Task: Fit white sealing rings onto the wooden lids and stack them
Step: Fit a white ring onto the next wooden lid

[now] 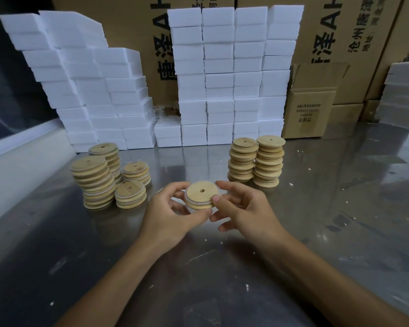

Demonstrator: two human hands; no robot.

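Both hands, left hand (172, 208) and right hand (236, 206), pinch one lid (201, 194) flat between them, its ring (194, 206) half seated, ringed stacks (97, 182) lying nearer the left.

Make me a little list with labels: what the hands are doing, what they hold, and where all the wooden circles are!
left hand: left hand grips the held lid from the left
right hand: right hand pinches the same lid, thumb on its front edge
held lid: round wooden lid with a centre hole, white sealing ring around its side
left stacks: four stacks of lids with white rings showing
right stacks: two stacks of lids, no white rings visible
surface: shiny metal table
behind: white foam boxes, cardboard cartons
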